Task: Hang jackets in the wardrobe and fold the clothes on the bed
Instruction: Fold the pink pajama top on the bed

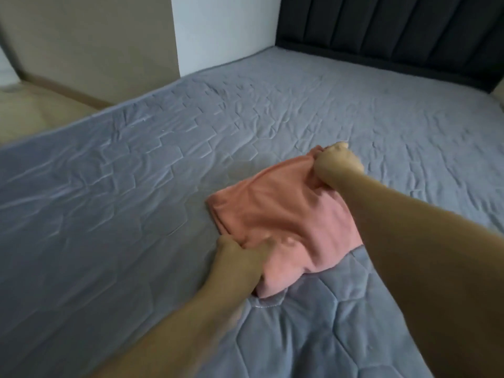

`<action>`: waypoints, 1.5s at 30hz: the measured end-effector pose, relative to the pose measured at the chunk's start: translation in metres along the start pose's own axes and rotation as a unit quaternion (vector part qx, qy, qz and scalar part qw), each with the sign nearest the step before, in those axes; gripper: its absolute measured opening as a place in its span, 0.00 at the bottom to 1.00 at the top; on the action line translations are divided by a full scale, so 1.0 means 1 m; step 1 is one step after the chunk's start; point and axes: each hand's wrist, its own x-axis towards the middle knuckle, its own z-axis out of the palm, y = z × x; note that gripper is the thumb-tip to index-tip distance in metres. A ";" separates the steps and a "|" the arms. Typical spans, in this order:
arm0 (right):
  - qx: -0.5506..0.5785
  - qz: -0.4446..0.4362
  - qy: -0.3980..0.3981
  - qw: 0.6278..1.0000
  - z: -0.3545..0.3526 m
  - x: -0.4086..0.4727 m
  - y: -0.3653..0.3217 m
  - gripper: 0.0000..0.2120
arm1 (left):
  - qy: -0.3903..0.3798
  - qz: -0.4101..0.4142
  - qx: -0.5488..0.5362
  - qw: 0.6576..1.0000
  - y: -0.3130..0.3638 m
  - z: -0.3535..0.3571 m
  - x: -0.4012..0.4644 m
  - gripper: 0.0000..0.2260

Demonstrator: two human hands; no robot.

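Note:
A pink garment, folded into a rough rectangle, lies on the grey quilted bed a little right of the middle. My left hand grips its near left corner with curled fingers. My right hand grips the far right corner in a fist and holds that corner slightly up off the bed. My right forearm crosses over the garment's right side and hides part of it.
A dark padded headboard stands at the far right end of the bed. A white wall and a beige panel lie beyond the bed's far edge, with pale floor at the left.

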 end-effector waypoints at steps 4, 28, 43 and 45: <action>0.152 0.029 0.004 0.988 -0.031 -0.002 0.018 0.34 | 0.105 0.106 0.082 0.985 0.015 0.023 -0.012 0.23; 0.191 0.168 -0.266 0.930 -0.018 -0.036 0.088 0.09 | 0.086 0.104 0.457 0.879 0.053 0.001 0.087 0.16; 0.173 -0.132 0.219 0.951 0.073 0.004 0.081 0.16 | 0.194 0.096 0.367 0.905 0.032 -0.009 0.149 0.12; 0.142 -0.135 0.205 0.959 0.079 0.013 0.079 0.15 | 0.187 0.093 0.361 0.909 0.035 -0.012 0.147 0.10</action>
